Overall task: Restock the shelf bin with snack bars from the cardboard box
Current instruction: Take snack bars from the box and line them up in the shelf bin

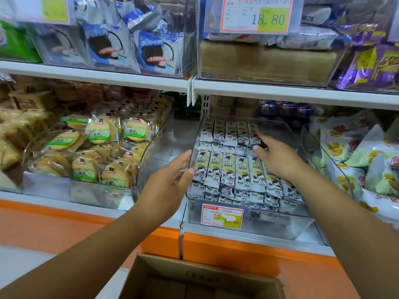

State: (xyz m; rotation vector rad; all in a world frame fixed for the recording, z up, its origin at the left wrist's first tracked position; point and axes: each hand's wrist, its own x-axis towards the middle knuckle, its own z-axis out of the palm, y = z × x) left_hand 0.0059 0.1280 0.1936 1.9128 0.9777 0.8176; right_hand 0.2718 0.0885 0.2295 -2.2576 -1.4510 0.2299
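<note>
Left hand (170, 180) flat against the outer left wall of the clear shelf bin (269, 216); fingers straight, close together, gripping nothing; thumb tip touching the wall's lower front edge; snack bars (228, 169) just right of these fingers, behind the clear wall. Right hand (278, 156) reaches inside the bin from the right; fingers extended and slightly apart, thumb spread away from them; fingertips resting on the bars where the back row meets the middle row; no bar seen clamped; tips partly shadowed. Bars lie in neat rows, filling the bin beneath and ahead of the right fingers, stacked down to the front wall. Red and yellow price tag (222, 215) on the bin front, below both hands. Open cardboard box (164, 275) well below the fingers, at the frame's bottom edge; inside dim, contents unclear. Round biscuit packs (97, 147) in the bin left of the left fingers; white and yellow bags (356, 160) right of the right hand.
</note>
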